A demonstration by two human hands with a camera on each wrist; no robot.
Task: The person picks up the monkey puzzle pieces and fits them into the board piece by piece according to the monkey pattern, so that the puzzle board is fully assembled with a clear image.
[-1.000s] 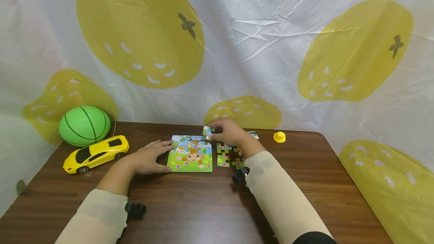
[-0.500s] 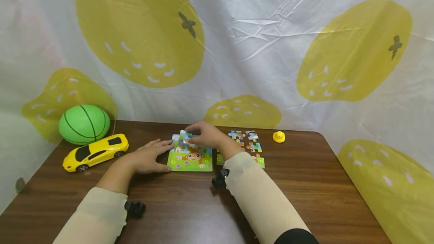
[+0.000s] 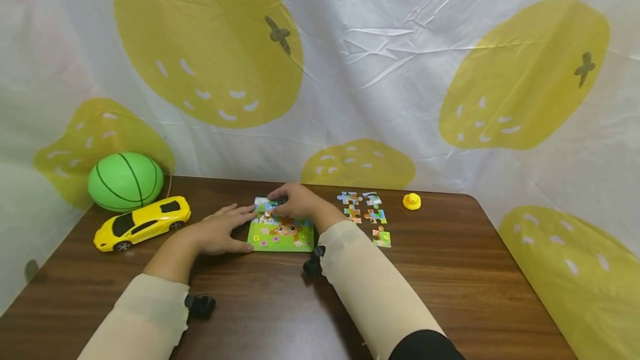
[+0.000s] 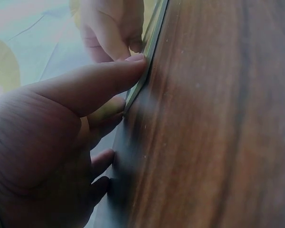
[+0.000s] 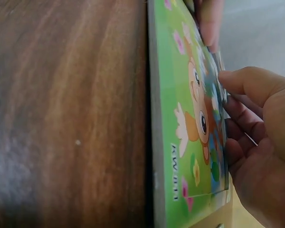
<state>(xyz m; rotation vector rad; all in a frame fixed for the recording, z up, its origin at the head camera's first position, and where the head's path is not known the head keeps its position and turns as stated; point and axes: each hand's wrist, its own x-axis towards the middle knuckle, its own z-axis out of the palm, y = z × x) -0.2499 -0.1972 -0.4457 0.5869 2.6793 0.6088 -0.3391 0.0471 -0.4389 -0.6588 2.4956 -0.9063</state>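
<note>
A small square puzzle board with a cartoon monkey lies on the wooden table. My left hand steadies it at the left side, fingers spread, thumb tip on the board's edge in the left wrist view. Over the upper left of the board, my right hand pinches a puzzle piece down against the picture. In the right wrist view the right thumb and fingertips meet the board surface, and the piece is mostly hidden. Several loose puzzle pieces lie to the right, partly behind the right forearm.
A yellow toy car and a green ball stand at the left of the table. A small yellow rubber duck sits at the back right. A lemon-print curtain hangs behind.
My right hand has carried the puzzle piece left from above the board's top right corner and lowered it onto the upper left. The left hand has stayed at the board's edge.
</note>
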